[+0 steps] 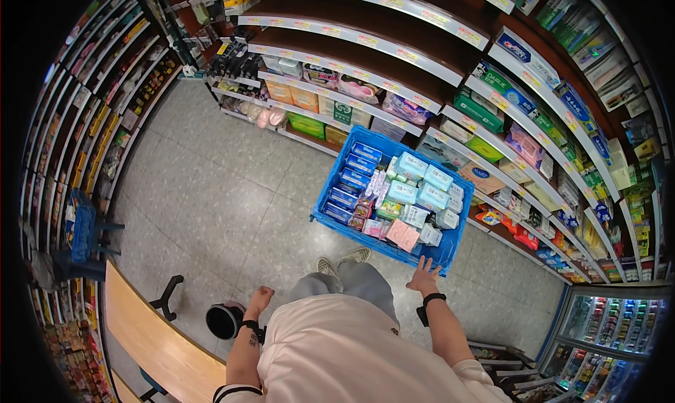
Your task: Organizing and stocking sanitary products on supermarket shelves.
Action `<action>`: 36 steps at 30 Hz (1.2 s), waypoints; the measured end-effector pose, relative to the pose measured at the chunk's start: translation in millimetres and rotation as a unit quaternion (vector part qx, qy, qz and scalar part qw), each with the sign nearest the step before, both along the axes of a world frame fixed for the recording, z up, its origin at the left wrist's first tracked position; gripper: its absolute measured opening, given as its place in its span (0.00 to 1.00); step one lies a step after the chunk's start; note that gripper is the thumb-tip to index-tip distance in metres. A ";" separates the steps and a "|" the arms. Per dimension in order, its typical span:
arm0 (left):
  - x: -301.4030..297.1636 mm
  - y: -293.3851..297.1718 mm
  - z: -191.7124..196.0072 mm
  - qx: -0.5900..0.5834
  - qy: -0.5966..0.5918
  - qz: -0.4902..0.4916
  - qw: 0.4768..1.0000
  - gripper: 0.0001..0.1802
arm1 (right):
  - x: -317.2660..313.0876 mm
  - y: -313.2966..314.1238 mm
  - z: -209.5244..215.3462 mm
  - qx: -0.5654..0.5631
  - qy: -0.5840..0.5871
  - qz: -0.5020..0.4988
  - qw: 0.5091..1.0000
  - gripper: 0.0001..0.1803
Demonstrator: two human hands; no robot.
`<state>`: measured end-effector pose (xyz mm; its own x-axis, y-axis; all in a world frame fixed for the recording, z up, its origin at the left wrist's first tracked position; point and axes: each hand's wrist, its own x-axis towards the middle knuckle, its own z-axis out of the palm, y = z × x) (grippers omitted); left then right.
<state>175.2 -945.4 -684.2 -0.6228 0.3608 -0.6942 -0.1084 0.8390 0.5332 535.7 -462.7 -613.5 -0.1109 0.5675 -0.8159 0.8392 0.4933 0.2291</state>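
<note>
A blue plastic crate [325, 194] stands in front of me by the shelves, filled with packaged goods. Blue packs [354, 177] are stacked along its left side, and light-blue soft packs [401, 192] fill much of the middle and right. A pink box [403, 235] lies near the front wall among small colourful packs. At the crate's near right corner is my right hand [424, 278], fingers spread and fingertips by the rim; whether they touch it I cannot tell. My left hand [261, 299] hangs low on the left, fingers curled in, with nothing visible in them.
Beyond the crate rise shelves [351, 30] with bare upper boards and packaged goods lower down. More stocked shelving lines the left side. A wooden table [158, 333] and a black bin [223, 321] stand at the lower left. A lit drinks fridge [605, 333] is at the lower right.
</note>
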 end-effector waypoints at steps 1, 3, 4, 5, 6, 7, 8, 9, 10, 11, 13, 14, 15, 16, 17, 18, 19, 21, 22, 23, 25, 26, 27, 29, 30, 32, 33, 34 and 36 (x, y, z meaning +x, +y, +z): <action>0.4 1.2 3.2 -0.002 -0.003 0.003 1.000 0.24 | -0.7 -0.1 2.2 0.000 0.003 -0.004 1.000 0.72; -1.5 -0.4 4.3 -0.009 -0.001 0.001 1.000 0.23 | 2.3 3.3 0.5 -0.007 0.020 -0.029 0.999 0.73; -2.3 -10.6 -6.4 -0.014 0.004 -0.004 1.000 0.23 | 2.1 4.8 0.0 -0.012 0.029 -0.041 0.999 0.73; -3.1 -21.2 -16.4 -0.019 0.008 -0.008 1.000 0.22 | 1.9 3.6 -0.9 -0.004 0.028 -0.029 0.999 0.73; -4.5 -30.1 -28.3 -0.016 0.002 0.000 1.000 0.22 | 2.0 3.0 -1.4 0.005 0.027 -0.017 0.999 0.73; -4.6 -38.7 -34.8 -0.014 -0.005 0.007 1.000 0.21 | 3.4 1.4 -1.7 0.013 0.025 -0.005 1.000 0.73; -6.2 -44.4 -42.3 -0.012 -0.012 0.015 1.000 0.21 | 4.1 0.0 -2.5 0.021 0.024 -0.005 0.999 0.72; -7.2 -44.1 -40.7 -0.020 -0.015 0.002 1.000 0.21 | 3.8 -3.1 -2.3 0.029 0.021 -0.004 0.999 0.72; -8.1 -45.2 -38.0 -0.028 -0.019 -0.012 0.999 0.21 | 3.4 -4.8 -2.2 0.037 0.018 -0.004 0.999 0.71; -9.0 -45.3 -35.6 -0.036 -0.023 -0.026 0.999 0.21 | 2.6 -4.0 -2.0 0.040 0.016 -0.009 0.999 0.71; -7.3 -45.7 -26.0 -0.035 -0.019 -0.040 0.998 0.21 | -0.9 -5.1 1.5 0.041 0.013 -0.018 0.999 0.71; -6.8 -42.8 -22.8 -0.034 -0.018 -0.047 0.998 0.21 | -2.3 -4.1 3.1 0.042 0.012 -0.018 0.999 0.71; -8.8 -39.5 -22.2 -0.038 -0.018 -0.040 0.998 0.21 | -3.0 -3.7 3.4 0.043 0.011 -0.020 0.999 0.71; -10.8 -35.6 -21.9 -0.043 -0.019 -0.034 0.998 0.21 | -3.1 -4.1 3.8 0.045 0.011 -0.022 0.999 0.71; -12.4 -33.2 -21.0 -0.047 -0.019 -0.027 0.998 0.22 | -2.9 -5.5 4.3 0.045 0.007 -0.023 0.999 0.71; -14.0 -31.6 -24.0 -0.040 -0.002 -0.018 0.999 0.22 | -5.6 -4.5 6.6 0.047 0.005 -0.021 0.999 0.71; -15.3 -29.6 -27.4 -0.034 0.015 -0.009 0.999 0.22 | -7.7 -4.9 9.0 0.048 0.003 -0.019 0.999 0.71; -19.3 -23.6 -27.7 -0.011 0.025 0.003 1.000 0.23 | -11.1 -8.8 13.3 0.054 -0.003 -0.014 0.998 0.70; -21.9 -17.6 -25.7 0.005 0.018 0.005 1.000 0.23 | -12.0 -9.9 14.5 0.058 -0.007 -0.012 0.998 0.69; -21.5 -13.9 -22.8 0.020 0.012 0.009 1.000 0.23 | -12.0 -9.9 14.2 0.062 -0.014 -0.006 0.998 0.69; -18.8 -3.9 -12.9 0.042 0.007 0.015 0.999 0.21 | -11.7 -9.6 9.8 0.072 -0.025 0.001 0.997 0.67; -19.6 0.0 -8.2 0.053 0.005 0.019 0.998 0.21 | -12.0 -9.1 6.8 0.086 -0.014 0.003 0.996 0.66; -19.7 -2.1 -7.5 0.048 0.004 0.029 0.998 0.20 | -10.4 -8.4 4.1 0.099 -0.005 0.008 0.995 0.64; -16.0 -9.0 -5.5 0.038 0.001 0.050 0.998 0.19 | -7.9 -3.6 -0.9 0.096 0.025 -0.009 0.995 0.61; -13.2 -15.1 -6.5 0.040 -0.008 0.069 0.997 0.18 | -9.7 1.2 -0.8 0.080 0.046 -0.029 0.995 0.60; -7.7 -32.6 -11.4 0.043 -0.025 0.107 0.993 0.18 | -11.7 5.6 0.3 0.060 0.069 -0.057 0.994 0.58; -5.5 -44.7 -14.3 0.044 -0.029 0.093 0.994 0.18 | -13.3 6.1 3.4 0.057 0.071 -0.065 0.994 0.57; -3.6 -59.3 -17.5 0.045 -0.033 0.079 0.995 0.18 | -14.9 6.3 5.0 0.053 0.073 -0.073 0.993 0.57; 4.5 -79.3 -24.6 0.058 -0.034 0.050 0.996 0.18 | -13.7 8.5 2.1 0.053 0.087 -0.072 0.992 0.58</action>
<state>179.8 -1024.7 -708.8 -0.6135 0.3785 -0.6931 -0.2278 0.7555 0.6143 522.0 -454.1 -611.4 -0.1568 0.6688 -0.7268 0.9303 0.3471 0.1187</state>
